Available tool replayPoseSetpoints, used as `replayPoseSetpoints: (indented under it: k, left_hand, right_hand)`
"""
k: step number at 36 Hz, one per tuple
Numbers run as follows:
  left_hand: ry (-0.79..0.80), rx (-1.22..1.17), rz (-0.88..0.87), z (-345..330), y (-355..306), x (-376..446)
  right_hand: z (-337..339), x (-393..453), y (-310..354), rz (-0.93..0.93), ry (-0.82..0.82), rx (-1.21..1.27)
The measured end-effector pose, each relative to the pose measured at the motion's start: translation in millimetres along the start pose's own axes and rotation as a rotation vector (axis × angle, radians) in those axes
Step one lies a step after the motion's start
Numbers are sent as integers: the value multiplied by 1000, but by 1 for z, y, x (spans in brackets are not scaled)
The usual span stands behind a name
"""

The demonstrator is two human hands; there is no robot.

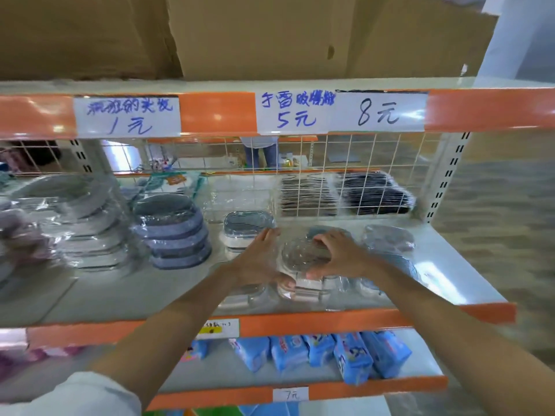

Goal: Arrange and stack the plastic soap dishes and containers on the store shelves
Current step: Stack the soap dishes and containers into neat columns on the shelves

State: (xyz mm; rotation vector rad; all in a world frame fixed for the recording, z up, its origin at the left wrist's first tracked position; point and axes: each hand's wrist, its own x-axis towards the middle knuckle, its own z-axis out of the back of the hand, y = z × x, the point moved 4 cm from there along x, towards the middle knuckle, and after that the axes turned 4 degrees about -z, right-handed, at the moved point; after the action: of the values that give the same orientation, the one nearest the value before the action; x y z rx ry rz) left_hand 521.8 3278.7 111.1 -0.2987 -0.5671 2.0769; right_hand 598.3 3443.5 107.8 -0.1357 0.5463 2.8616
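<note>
Clear dish (303, 255) sits on a stack near the shelf's (444, 265) front edge, right of centre. The right hand (339, 255) curls over its top, gripping it; the left hand (258, 259) lies flat-fingered against its left side, thumb under the front. Best to press both sides evenly and lower it square, since slick plastic wrap may slide. The bare shelf front left of the stack gives room; a lidded box (247, 228) stands close behind, wrapped dishes (389, 238) crowd the right.
</note>
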Motion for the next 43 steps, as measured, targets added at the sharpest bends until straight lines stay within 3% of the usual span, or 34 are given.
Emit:
replayPoseSetpoints:
  k: [9,20,27,32,43]
  left_hand:
    - [1,-50,-20,8,3,9]
    - [148,263,-124,-16,-34,39]
    - [199,330,-123,-31,-49,57]
    - [211,252,-79,-30,-48,63]
    - [212,240,-57,-28,-57,57]
  right_hand:
    - [-9,1,2,9,75,13]
    - [10,-12,-20,9,10,282]
    - [26,-11,-87,-172,-109,196]
    - [35,-7,-133,-305,-169,114]
    - [35,10,-161,-466,-41,15]
